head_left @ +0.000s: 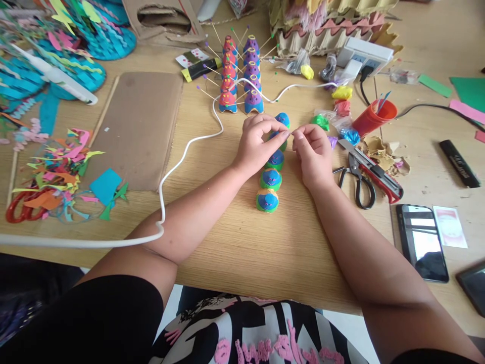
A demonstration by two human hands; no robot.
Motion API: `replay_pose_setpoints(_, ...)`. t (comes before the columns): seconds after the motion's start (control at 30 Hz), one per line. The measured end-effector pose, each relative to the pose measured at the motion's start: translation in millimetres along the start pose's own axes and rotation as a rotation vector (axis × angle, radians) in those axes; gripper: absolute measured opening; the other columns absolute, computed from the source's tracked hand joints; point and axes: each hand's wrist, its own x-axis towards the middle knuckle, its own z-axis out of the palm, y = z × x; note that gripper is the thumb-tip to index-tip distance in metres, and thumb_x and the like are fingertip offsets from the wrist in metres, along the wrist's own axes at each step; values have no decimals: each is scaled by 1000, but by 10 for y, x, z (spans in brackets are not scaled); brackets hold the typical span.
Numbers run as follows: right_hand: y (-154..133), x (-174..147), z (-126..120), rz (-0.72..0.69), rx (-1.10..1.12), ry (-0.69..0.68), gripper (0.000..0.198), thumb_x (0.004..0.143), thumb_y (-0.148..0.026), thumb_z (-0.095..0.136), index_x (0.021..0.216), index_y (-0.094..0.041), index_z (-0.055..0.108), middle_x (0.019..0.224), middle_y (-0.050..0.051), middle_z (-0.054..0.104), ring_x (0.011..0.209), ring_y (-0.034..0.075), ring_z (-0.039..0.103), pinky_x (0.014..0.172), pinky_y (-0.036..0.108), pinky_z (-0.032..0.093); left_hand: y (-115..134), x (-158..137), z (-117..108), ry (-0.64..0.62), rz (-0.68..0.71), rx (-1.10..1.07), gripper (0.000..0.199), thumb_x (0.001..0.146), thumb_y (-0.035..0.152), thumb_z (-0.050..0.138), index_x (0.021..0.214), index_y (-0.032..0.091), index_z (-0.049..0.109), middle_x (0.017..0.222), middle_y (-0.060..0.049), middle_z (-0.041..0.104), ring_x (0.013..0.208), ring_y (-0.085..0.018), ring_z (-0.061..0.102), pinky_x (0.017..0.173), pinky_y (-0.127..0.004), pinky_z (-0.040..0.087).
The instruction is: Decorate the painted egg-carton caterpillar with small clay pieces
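Note:
My left hand (261, 140) and my right hand (313, 155) meet fingertip to fingertip, each with thumb and finger pinched. Whatever is between the fingertips is too small to name. Under and beside them runs a row of several blue-and-green egg-like clay figures; the nearest blue-and-green figure (267, 200) has a small face and a tan top. My left hand partly covers the farther ones. Beyond stand a row of red figures (228, 100) and a row of purple figures (253, 100), with thin sticks with coloured tips poking out.
A white cable (185, 149) crosses the table and passes over my left forearm. Right of my hands lie scissors (364, 194), a utility knife (379, 177), a red cup (375, 117) and a phone (422, 242). A cardboard sheet (140, 126) and paper scraps (56, 177) lie left.

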Motion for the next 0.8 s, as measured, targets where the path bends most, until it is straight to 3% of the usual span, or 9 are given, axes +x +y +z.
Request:
replay_pose_setpoints(0.33,27,10,2,-34,-20,-1,52,90,-79,74,95,-28,65,85,-1,60,76,13,60,72,31,56,10,-3,-4,-9,29,-23,18,101,45,79,97,27,77,106,-2,80,117,-22,73,122,-44,49)
replay_pose_setpoints(0.53,-8,4,16,-10,-76,4,54,88,-79,76,90,-26,65,81,-1,59,70,12,52,65,30,50,-40,14,15,81,-72,-139,21,108,45,67,102,28,79,109,-3,82,115,-21,75,113,-39,55)
replay_pose_setpoints(0.8,-124,-28,61,101,-193,-56,36,93,-52,84,83,-23,65,71,-4,58,64,10,48,57,27,41,-155,53,105,108,-179,-231,12,105,33,70,101,25,78,105,-4,83,107,-19,78,103,-33,60)
